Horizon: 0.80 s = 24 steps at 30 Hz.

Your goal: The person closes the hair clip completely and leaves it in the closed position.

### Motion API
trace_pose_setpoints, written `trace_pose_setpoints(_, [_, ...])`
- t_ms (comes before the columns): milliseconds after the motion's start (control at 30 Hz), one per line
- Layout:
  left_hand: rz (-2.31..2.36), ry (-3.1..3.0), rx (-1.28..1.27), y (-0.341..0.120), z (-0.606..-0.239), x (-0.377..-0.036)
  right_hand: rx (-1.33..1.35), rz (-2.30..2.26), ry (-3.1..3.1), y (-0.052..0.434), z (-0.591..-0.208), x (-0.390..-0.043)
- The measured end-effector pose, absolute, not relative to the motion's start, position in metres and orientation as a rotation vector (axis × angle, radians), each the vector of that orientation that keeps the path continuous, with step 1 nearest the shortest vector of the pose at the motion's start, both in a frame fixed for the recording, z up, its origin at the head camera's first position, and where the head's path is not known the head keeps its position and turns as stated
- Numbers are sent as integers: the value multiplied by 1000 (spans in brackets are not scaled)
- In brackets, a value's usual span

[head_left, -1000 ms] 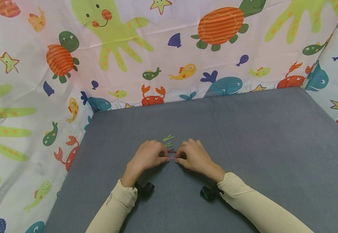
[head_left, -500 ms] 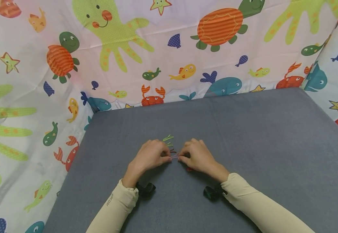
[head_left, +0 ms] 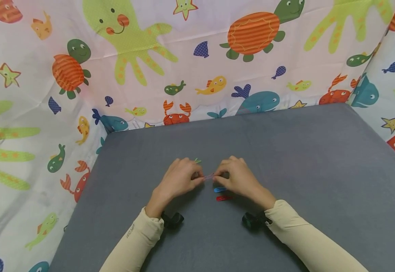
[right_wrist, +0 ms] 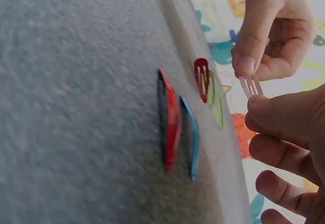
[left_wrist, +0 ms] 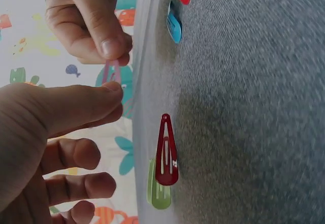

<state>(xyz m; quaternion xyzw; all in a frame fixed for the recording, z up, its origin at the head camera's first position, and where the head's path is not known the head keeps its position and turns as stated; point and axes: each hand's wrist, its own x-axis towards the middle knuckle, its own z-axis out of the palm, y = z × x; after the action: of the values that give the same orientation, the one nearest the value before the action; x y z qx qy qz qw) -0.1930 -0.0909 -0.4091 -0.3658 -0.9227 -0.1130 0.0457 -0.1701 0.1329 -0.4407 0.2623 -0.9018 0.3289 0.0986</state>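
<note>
Hands meet above the middle of a grey cloth-covered surface (head_left: 286, 158), and between them they hold one pink hair clip (head_left: 209, 176) lifted clear of the cloth. The left hand (head_left: 178, 178) pinches one end of the pink hair clip between thumb and forefinger, its other fingers loosely curled below, as the left wrist view shows. The right hand (head_left: 237, 177) pinches the opposite end in the same way, so each grip is closed on the clip. Just under the right hand a blue hair clip (head_left: 219, 189) lies flat on the surface, with a red hair clip (head_left: 223, 198) just beside it on the near side. Beyond the hands, a dark red hair clip (left_wrist: 166, 150) rests partly over a green hair clip (left_wrist: 159, 196); in the head view only a green tip (head_left: 198, 160) shows past the left fingers. Both arms wear cream sleeves (head_left: 133, 241), with a small black camera at each wrist. A curtain (head_left: 197, 56) printed with sea creatures hangs behind and to both sides of the surface.
</note>
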Motion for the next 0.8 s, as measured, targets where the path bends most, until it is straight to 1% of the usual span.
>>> trace_pose_setpoints(367, [-344,-2748,-1038,-84,-407,-192,727,1004,-2611,142,-431,-174])
trace_pose_setpoints(800, [-426,-2643,-1006,-82,-406,-190,728,1016,-2548,144,-424,-172])
